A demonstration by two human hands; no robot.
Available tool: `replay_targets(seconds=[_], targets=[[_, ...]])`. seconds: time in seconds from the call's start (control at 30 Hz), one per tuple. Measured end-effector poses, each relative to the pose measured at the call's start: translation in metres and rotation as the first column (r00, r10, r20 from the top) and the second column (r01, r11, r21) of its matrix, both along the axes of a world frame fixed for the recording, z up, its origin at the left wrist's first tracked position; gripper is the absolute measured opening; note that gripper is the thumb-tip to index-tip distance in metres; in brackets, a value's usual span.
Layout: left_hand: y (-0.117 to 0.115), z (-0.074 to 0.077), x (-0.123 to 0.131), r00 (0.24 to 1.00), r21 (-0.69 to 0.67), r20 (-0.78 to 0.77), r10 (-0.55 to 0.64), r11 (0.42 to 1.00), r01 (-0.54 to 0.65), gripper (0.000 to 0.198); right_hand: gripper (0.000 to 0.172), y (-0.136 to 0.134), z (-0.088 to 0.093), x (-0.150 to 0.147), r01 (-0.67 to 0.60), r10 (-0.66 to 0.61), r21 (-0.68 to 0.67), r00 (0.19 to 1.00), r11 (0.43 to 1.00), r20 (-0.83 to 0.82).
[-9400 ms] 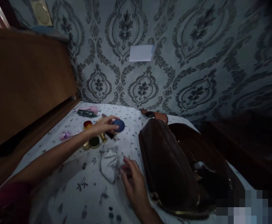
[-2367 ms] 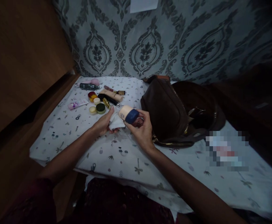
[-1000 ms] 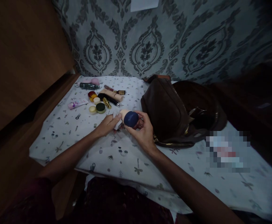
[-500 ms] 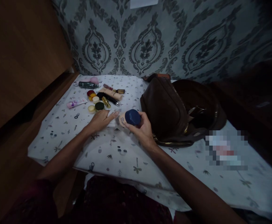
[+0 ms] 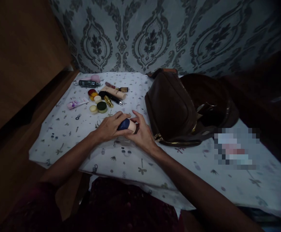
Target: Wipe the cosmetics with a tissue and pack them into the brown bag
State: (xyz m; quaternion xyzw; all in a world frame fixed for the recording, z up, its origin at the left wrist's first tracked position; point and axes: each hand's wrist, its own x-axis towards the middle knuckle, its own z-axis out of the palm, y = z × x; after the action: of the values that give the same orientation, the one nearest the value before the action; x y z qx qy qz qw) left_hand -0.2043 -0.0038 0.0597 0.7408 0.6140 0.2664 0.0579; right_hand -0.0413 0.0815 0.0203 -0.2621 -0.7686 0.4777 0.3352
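Observation:
A small beige bottle with a wide dark blue cap [image 5: 124, 124] lies tilted between my two hands, over the patterned white cloth [image 5: 121, 164]. My left hand [image 5: 107, 127] is closed round the blue cap. The pale lower end is gripped by my right hand [image 5: 141, 132], whose fingers partly cover it. Just beyond my left hand stand a dark green lidded jar [image 5: 102, 107] and a cream-coloured jar [image 5: 93, 109]. To the right of my right hand, and close to it, sits a brown leather bag [image 5: 168, 109] with its zip undone.
Behind the jars lie a beige tube [image 5: 115, 92], a gold lipstick [image 5: 108, 101], a red-lidded amber jar [image 5: 92, 94] and a dark bottle [image 5: 89, 83]. A pink-white tube [image 5: 76, 103] rests leftward. Wooden furniture [image 5: 24, 58] borders the left; a patterned wall [image 5: 121, 32] the back.
My left hand has come over from the left and closed on the blue cap. The bottle has been turned so its cap points left. The view has tilted slightly downward.

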Motion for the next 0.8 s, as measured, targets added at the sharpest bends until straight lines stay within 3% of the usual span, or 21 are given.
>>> replay_targets(seconds=[0.07, 0.13, 0.2, 0.3, 0.37, 0.47, 0.63, 0.73, 0.8], targets=[[0.000, -0.002, 0.002, 0.998, 0.003, 0.053, 0.017, 1.000, -0.018, 0.056, 0.092, -0.001, 0.001, 0.000, -0.044, 0.043, -0.068, 0.999, 0.997, -0.016], [-0.001, -0.003, 0.001, 0.991, 0.059, 0.134, 0.014, 0.998, -0.022, 0.051, 0.083, -0.002, 0.005, 0.000, -0.138, 0.127, -0.182, 0.989, 0.974, -0.072], [-0.002, -0.003, 0.000, 0.981, 0.125, 0.194, 0.003, 0.992, -0.028, 0.049, 0.068, -0.003, 0.009, 0.000, -0.273, 0.232, -0.335, 0.960, 0.902, -0.158], [-0.004, -0.003, -0.002, 0.978, 0.173, 0.209, 0.004, 0.984, -0.041, 0.048, 0.053, -0.005, 0.014, 0.000, -0.411, 0.320, -0.525, 0.911, 0.745, -0.259], [-0.004, -0.002, -0.001, 0.978, 0.172, 0.207, 0.013, 0.984, -0.049, 0.045, 0.050, -0.007, 0.016, 0.000, -0.423, 0.319, -0.553, 0.906, 0.718, -0.278], [-0.005, -0.001, 0.003, 0.972, 0.178, 0.232, 0.037, 0.981, -0.079, 0.042, 0.049, -0.012, 0.018, 0.000, -0.383, 0.291, -0.491, 0.922, 0.783, -0.255], [-0.004, 0.003, 0.008, 0.945, 0.124, 0.315, 0.093, 0.983, -0.138, 0.049, 0.058, -0.015, 0.013, -0.001, -0.215, 0.171, -0.220, 0.964, 0.952, -0.204], [-0.002, 0.004, 0.005, 0.924, 0.029, 0.365, 0.111, 0.991, -0.130, 0.054, 0.058, -0.013, 0.008, 0.000, -0.153, 0.131, -0.135, 0.979, 0.979, -0.158], [-0.002, 0.006, 0.001, 0.908, -0.008, 0.414, 0.062, 0.998, -0.065, 0.055, 0.058, -0.010, 0.006, 0.000, -0.126, 0.109, -0.113, 0.984, 0.986, -0.142]])
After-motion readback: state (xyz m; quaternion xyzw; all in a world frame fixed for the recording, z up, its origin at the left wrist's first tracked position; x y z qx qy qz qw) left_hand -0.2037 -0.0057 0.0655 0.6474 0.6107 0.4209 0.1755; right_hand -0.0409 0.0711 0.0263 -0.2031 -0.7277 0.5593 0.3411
